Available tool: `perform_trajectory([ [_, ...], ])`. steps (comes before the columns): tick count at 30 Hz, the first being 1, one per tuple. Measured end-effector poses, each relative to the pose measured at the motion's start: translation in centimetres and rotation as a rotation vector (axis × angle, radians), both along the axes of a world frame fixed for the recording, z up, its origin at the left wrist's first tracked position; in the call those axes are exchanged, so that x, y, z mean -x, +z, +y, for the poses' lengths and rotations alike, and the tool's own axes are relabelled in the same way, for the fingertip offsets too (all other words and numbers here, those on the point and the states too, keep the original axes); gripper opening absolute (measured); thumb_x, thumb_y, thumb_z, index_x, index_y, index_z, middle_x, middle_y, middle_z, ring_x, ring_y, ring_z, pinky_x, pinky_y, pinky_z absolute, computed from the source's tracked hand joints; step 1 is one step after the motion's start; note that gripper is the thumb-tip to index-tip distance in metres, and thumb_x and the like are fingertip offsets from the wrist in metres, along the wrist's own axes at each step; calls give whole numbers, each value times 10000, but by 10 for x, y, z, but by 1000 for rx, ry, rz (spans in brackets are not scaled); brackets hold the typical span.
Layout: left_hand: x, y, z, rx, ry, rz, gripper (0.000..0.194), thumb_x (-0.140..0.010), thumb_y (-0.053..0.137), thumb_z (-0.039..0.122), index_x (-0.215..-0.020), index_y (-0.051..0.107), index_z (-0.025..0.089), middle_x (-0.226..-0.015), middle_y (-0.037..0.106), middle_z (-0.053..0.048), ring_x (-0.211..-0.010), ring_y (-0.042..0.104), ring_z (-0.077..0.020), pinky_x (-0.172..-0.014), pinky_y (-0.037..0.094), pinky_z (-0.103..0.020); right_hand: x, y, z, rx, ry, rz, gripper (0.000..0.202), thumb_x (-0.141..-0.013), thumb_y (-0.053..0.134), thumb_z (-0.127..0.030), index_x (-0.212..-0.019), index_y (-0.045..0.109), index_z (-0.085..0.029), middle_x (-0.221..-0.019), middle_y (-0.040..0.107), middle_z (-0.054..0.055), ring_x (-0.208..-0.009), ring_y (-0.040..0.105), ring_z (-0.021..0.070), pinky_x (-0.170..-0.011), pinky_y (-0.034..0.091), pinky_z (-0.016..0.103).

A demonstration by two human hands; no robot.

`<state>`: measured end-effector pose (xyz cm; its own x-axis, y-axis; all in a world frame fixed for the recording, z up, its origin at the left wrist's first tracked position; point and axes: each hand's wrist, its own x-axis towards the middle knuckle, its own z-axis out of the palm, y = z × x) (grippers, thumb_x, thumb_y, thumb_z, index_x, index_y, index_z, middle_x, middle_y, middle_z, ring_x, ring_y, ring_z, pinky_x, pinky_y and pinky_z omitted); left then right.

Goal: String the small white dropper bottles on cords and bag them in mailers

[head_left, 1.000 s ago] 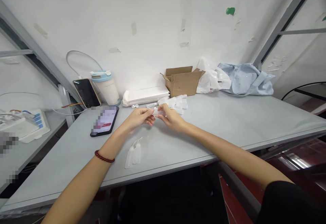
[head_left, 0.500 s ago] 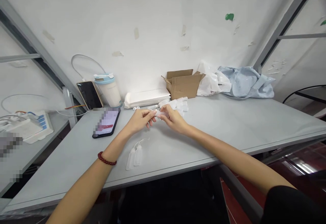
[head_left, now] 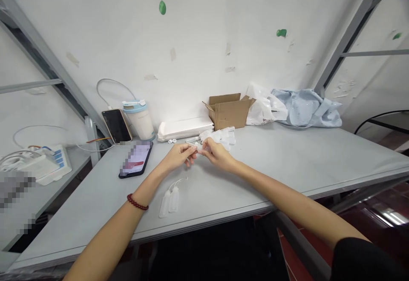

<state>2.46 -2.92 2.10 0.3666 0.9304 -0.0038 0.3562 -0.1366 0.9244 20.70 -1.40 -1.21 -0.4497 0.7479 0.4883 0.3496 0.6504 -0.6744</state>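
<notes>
Over the middle of the desk, my left hand (head_left: 180,156) pinches a small white plastic piece (head_left: 196,146) between thumb and fingers. Facing it closely, my right hand (head_left: 217,155) has its thumb and fingertips closed at the other end of that piece. The fingers hide most of it, so its full shape cannot be made out. Just behind the hands lies a pile of clear, whitish plastic bottles (head_left: 223,136). Closer to the front edge, two small translucent squeeze bottles (head_left: 173,200) with thin bent tubes lie side by side.
Left of the hands lies a phone (head_left: 136,159); a second phone (head_left: 116,126) leans near a blue-lidded cup (head_left: 139,121). Along the wall are a white paper stack (head_left: 185,128), an open cardboard box (head_left: 231,114), a white plastic bag (head_left: 266,107) and a light blue cloth bag (head_left: 306,108).
The camera view has tilted slightly, shifting the scene down. My right hand's fingers have drawn up a little around the small piece; both hands stay together in the same spot.
</notes>
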Motion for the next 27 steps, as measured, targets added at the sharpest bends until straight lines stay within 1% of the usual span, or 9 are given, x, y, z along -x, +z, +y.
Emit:
perform_trajectory([
  [5, -1, 2, -3, 39, 5, -5, 411, -763, 554, 529, -630, 543, 140, -635, 553, -12, -513, 535, -102, -458, 446, -230, -3, 2, 0, -85, 33, -125, 170, -874, 458, -352, -896, 403, -193, -644, 488, -39, -525, 408, 108, -541, 309, 222],
  [10, -2, -1, -1, 109, 102, -50, 356, -744, 586, 452, -593, 557, 131, -528, 503, 8, -433, 472, -84, -436, 397, -225, -1, -1, 1, -208, -14, -283, 267, -876, 512, -333, -1072, 461, -159, -745, 604, 27, -608, 514, 139, -575, 347, 230],
  [13, -1, -3, 0, 173, 146, -76, 355, -751, 567, 455, -639, 586, 119, -520, 511, 0, -439, 466, -91, -448, 391, -233, 1, -2, 2, -328, -90, -382, 189, -855, 547, -257, -1004, 549, -141, -856, 640, 102, -728, 564, 171, -625, 371, 250],
  [15, -1, -3, -1, 121, 64, -81, 366, -763, 549, 478, -665, 582, 127, -573, 538, -10, -488, 499, -102, -500, 421, -247, 0, 0, 1, -342, -90, -368, 131, -859, 523, -219, -935, 584, -131, -825, 640, 103, -725, 558, 165, -633, 374, 250],
  [18, -1, -3, -4, -118, -63, 31, 367, -803, 504, 479, -653, 560, 149, -623, 559, -12, -566, 535, -119, -590, 441, -260, -5, 8, 0, -188, 9, -234, 162, -861, 504, -229, -769, 598, -136, -664, 597, 31, -607, 501, 116, -594, 360, 226],
  [21, -3, -2, -8, -348, -61, 188, 357, -843, 454, 439, -633, 546, 165, -609, 552, 0, -584, 525, -123, -603, 424, -251, -11, 16, -2, 165, 127, -109, 275, -850, 507, -292, -627, 564, -141, -514, 493, -31, -470, 416, 77, -501, 325, 206],
  [23, -4, -2, -9, -400, -44, 227, 348, -850, 443, 427, -645, 555, 169, -621, 561, -1, -591, 524, -125, -604, 430, -251, -12, 18, -1, 321, 169, -62, 282, -840, 509, -325, -644, 581, -135, -499, 483, -38, -432, 397, 71, -459, 310, 202],
  [25, -3, -2, -8, -360, -37, 202, 343, -841, 453, 443, -675, 573, 168, -669, 582, -13, -625, 541, -133, -599, 451, -251, -11, 15, 0, 284, 138, -41, 240, -829, 525, -322, -716, 617, -132, -560, 548, -19, -463, 435, 79, -476, 335, 205],
  [27, -2, -3, -5, -240, -59, 141, 364, -827, 463, 479, -696, 581, 161, -713, 592, -31, -656, 560, -144, -573, 472, -253, -8, 10, 1, 103, 46, -57, 177, -819, 547, -291, -830, 633, -137, -697, 634, 25, -557, 509, 105, -550, 384, 222],
])
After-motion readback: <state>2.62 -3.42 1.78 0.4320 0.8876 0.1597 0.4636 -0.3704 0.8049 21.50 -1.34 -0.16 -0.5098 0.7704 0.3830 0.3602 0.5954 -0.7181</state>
